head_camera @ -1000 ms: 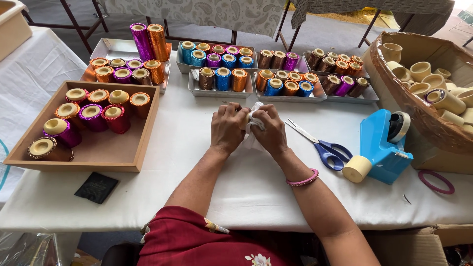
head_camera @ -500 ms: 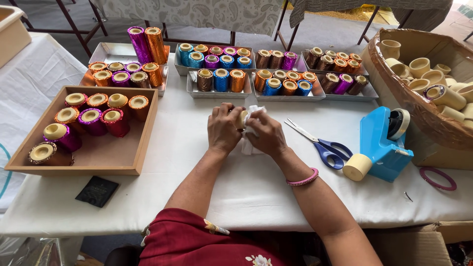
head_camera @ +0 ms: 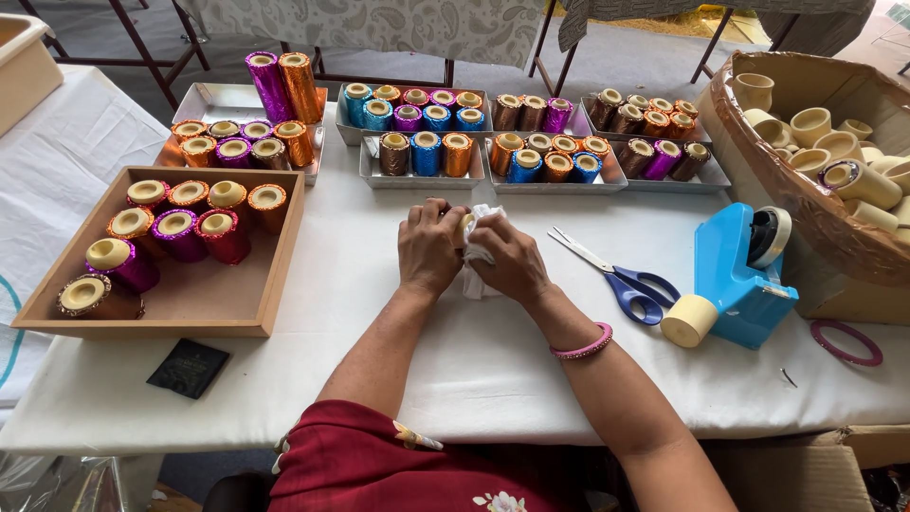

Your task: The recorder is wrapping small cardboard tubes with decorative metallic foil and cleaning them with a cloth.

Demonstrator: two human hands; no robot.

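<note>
A small cream cup [head_camera: 463,228] and a piece of white paper [head_camera: 479,248] are held together at the middle of the white table [head_camera: 493,370], pressed between both hands. The left hand [head_camera: 429,248] is closed around the cup from the left, and the right hand [head_camera: 512,265] is curled over the paper from the right (a pink bangle [head_camera: 582,345] is worn on that wrist). How much of the cup is already covered cannot be told, since most of it is hidden by the fingers.

Just right of the hands, blue-handled scissors [head_camera: 621,275] are laid flat, and further right a blue tape dispenser [head_camera: 739,275] is stood. At the left, a wooden tray [head_camera: 275,275] of foil-wrapped cups is placed; on the far side, metal trays [head_camera: 417,175] of coloured foil cups are lined up. A basket of bare cream cups [head_camera: 825,142] is set at the far right.
</note>
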